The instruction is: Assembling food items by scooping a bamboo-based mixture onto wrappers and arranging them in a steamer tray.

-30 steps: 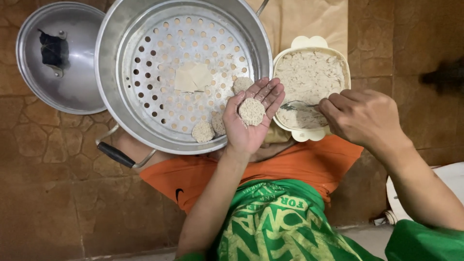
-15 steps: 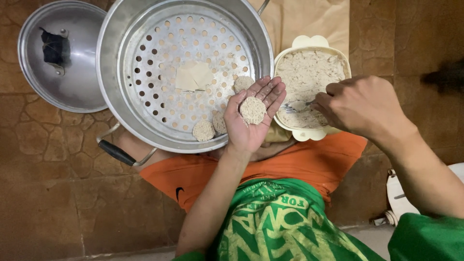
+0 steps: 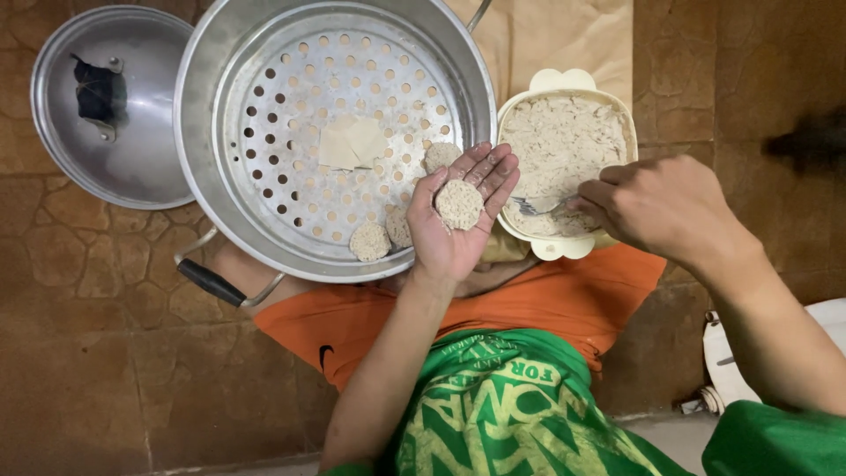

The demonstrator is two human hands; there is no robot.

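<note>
The left hand [image 3: 454, 220] lies open, palm up, cradling a round patty [image 3: 459, 204] over the steamer's [image 3: 198, 132] rim. The right hand [image 3: 656, 207] grips a fork [image 3: 533, 208] in the cream bowl [image 3: 564, 247] of mixture.

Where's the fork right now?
The fork is in the right hand, its tines dipped into the cream tub of filling, just right of the left hand holding a round patty.
</note>
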